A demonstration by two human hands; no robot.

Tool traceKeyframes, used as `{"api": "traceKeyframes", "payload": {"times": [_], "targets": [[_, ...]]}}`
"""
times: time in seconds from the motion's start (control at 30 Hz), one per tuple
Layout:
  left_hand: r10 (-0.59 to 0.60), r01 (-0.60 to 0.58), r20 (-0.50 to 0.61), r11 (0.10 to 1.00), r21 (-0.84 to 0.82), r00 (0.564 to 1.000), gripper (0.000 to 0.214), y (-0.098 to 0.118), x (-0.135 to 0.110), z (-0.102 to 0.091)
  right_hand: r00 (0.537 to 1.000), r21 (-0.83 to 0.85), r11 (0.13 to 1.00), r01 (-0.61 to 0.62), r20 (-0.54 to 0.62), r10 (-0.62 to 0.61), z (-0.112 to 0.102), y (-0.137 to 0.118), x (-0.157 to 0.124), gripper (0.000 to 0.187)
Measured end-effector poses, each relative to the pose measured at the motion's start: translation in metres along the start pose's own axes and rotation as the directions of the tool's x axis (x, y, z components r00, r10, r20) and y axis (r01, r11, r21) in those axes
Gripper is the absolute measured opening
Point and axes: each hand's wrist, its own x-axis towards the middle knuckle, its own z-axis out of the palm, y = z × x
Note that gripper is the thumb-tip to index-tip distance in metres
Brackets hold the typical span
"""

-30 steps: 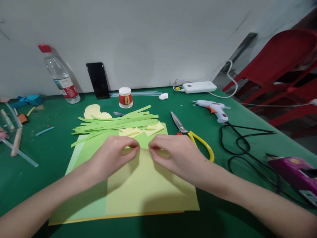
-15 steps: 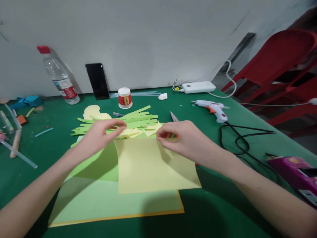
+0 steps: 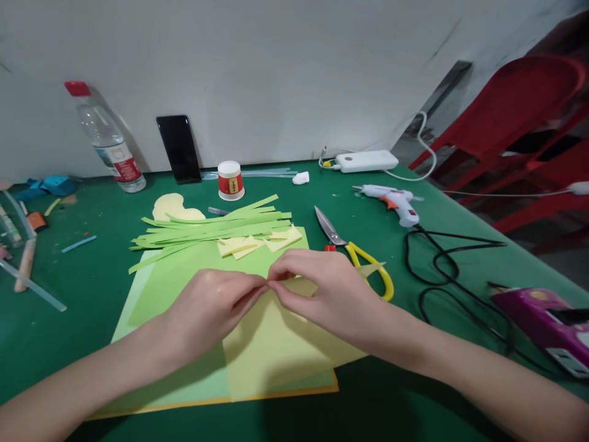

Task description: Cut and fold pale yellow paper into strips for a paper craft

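Note:
A pale yellow paper sheet (image 3: 276,350) lies over stacked green sheets. My left hand (image 3: 211,307) pinches its upper edge, fingertips pressed together. Right beside those fingertips, my right hand (image 3: 331,288) pinches the same edge, thumb against forefinger. One corner of the sheet shows past the right hand. Beyond the hands are small pointed yellow paper pieces (image 3: 239,245) and a bunch of bright green paper strips (image 3: 216,228). Yellow-handled scissors (image 3: 330,226) lie just past my right hand, which partly covers them.
A glue gun (image 3: 398,202) and its black cord lie right, near a purple device (image 3: 543,319). At the back stand a red-and-white paper cup (image 3: 230,182), a phone (image 3: 179,150), a bottle (image 3: 117,162) and a white power bank (image 3: 365,161). A red chair (image 3: 515,116) is beyond the table.
My left hand has moved right and toward me, closing at the sheet's edge. My right hand has come left and nearer. The yellow sheet has shifted toward me, uncovering more of the scissors.

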Motion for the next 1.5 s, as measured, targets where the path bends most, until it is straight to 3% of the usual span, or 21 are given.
{"api": "traceKeyframes", "payload": {"times": [0.17,0.4,0.63,0.77,0.93,1.0,1.1,1.2,1.27,1.37,1.43,1.5], "targets": [[0.032,-0.031,-0.041,0.999,0.015,0.999,0.018,-0.002,-0.001,-0.004,1.0,0.04,0.999,-0.016,0.01,0.015,-0.006,0.003,0.003,0.01],[0.046,-0.028,-0.178,0.994,0.105,0.983,0.017,-0.008,0.003,-0.034,0.993,0.013,0.997,-0.081,-0.082,0.082,-0.031,0.013,0.012,0.011],[-0.087,0.106,-0.215,0.991,0.08,0.973,0.017,-0.017,0.004,-0.047,0.962,-0.052,0.966,-0.251,-0.123,0.244,-0.054,0.039,0.02,0.009],[-0.172,0.178,-0.193,0.984,0.015,0.966,0.017,-0.021,0.006,-0.048,0.947,-0.112,0.94,-0.323,-0.03,0.321,-0.063,0.049,0.023,0.009],[-0.252,0.241,-0.158,0.967,-0.083,0.955,0.014,-0.027,0.007,-0.047,0.945,-0.142,0.94,-0.309,0.066,0.321,-0.068,0.053,0.022,0.009],[-0.282,0.267,-0.167,0.958,-0.105,0.945,0.013,-0.029,0.007,-0.049,0.946,-0.198,0.93,-0.311,0.031,0.323,-0.071,0.057,0.022,0.011],[-0.326,0.309,-0.212,0.945,-0.108,0.921,0.017,-0.032,0.007,-0.055,0.928,-0.282,0.884,-0.373,-0.126,0.351,-0.075,0.063,0.023,0.011],[-0.386,0.365,-0.154,0.919,-0.151,0.909,0.019,-0.037,0.008,-0.058,0.925,-0.147,0.925,-0.351,-0.209,0.318,-0.074,0.064,0.025,0.013],[-0.437,0.415,-0.102,0.891,-0.185,0.893,0.017,-0.041,0.01,-0.058,0.949,0.032,0.958,-0.286,-0.131,0.287,-0.069,0.06,0.026,0.019],[-0.532,0.502,-0.053,0.823,-0.264,0.845,0.015,-0.046,0.013,-0.056,0.957,0.25,0.925,-0.285,0.022,0.289,-0.061,0.054,0.026,0.022],[-0.604,0.549,-0.014,0.734,-0.398,0.797,0.02,-0.048,0.015,-0.057,0.951,0.306,0.902,-0.304,0.046,0.305,-0.059,0.052,0.025,0.018],[-0.671,0.509,-0.038,0.598,-0.619,0.741,0.035,-0.05,0.016,-0.06,0.948,0.386,0.873,-0.297,0.007,0.32,-0.06,0.051,0.025,0.019]]}}
